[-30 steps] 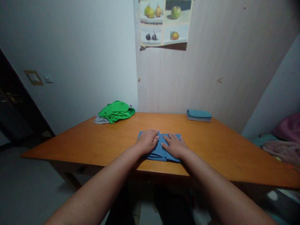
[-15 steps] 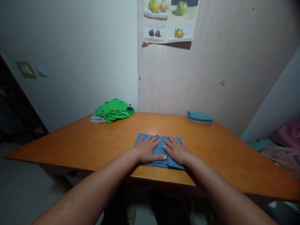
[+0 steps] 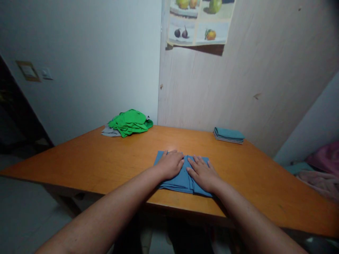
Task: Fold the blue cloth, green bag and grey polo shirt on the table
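Smoothing a blue cloth [image 3: 178, 182] like this works best, I reckon, with light, even weight and strokes away from the middle line, so the layers don't skid. It's right under my palms, middle line in the gap between them, near edge poking out toward me. Left hand [image 3: 171, 164] lies over one half, right hand [image 3: 203, 173] over the other, nothing pinched. Well beyond my left fingers sits a green heap [image 3: 130, 121]; beyond my right, a folded stack [image 3: 229, 134].

There are two hands [image 3: 170, 165] [image 3: 205, 176], one blue cloth [image 3: 176, 185] and one table [image 3: 119, 158].
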Tool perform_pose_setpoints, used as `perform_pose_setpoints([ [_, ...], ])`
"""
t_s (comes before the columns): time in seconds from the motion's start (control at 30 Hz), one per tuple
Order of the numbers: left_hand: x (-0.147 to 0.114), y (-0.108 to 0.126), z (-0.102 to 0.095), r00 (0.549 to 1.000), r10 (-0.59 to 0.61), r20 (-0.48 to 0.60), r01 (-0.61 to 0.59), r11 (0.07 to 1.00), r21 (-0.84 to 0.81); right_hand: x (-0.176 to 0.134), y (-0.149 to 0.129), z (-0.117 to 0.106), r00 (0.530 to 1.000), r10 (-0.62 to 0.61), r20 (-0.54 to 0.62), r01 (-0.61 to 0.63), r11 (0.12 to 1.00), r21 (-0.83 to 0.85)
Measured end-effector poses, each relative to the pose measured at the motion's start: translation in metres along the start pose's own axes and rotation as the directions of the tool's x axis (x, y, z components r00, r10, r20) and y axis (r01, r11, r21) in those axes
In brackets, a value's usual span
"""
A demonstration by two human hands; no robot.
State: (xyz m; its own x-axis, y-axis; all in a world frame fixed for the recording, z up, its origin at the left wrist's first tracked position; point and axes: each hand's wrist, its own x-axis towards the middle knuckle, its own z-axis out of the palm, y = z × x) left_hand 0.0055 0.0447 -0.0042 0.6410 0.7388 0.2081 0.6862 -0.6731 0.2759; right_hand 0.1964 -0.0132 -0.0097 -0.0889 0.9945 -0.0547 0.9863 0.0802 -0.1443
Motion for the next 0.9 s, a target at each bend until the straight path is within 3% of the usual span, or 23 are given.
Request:
perform_pose_setpoints([
  [0.17, 0.002, -0.005, 0.009, 0.991, 0.037, 0.132, -0.037, 0.999, -0.001, 0.0, 0.001, -0.001, 1.0, 0.0, 0.018, 0.0, 1.0, 0.001],
  [0.3, 0.0, -0.005, 0.01, 0.99, 0.034, 0.135, -0.036, 0.999, 0.011, 0.003, 0.004, -0.009, 0.998, -0.001, 0.055, 0.0, 1.0, 0.022],
  [0.43, -0.002, -0.002, 0.008, 0.99, 0.039, 0.136, -0.042, 0.999, 0.021, 0.008, 0.002, -0.013, 1.0, 0.014, 0.013, -0.014, 1.0, 0.015],
  [0.73, -0.006, 0.003, 0.005, 0.991, 0.03, 0.127, -0.031, 0.999, 0.007, 0.01, 0.001, 0.005, 1.0, -0.008, -0.029, 0.008, 1.0, -0.01],
  [0.9, -0.005, 0.003, 0.005, 0.991, 0.033, 0.133, -0.036, 0.999, 0.018, 0.014, 0.009, 0.008, 0.995, -0.032, -0.091, 0.042, 0.993, 0.109],
])
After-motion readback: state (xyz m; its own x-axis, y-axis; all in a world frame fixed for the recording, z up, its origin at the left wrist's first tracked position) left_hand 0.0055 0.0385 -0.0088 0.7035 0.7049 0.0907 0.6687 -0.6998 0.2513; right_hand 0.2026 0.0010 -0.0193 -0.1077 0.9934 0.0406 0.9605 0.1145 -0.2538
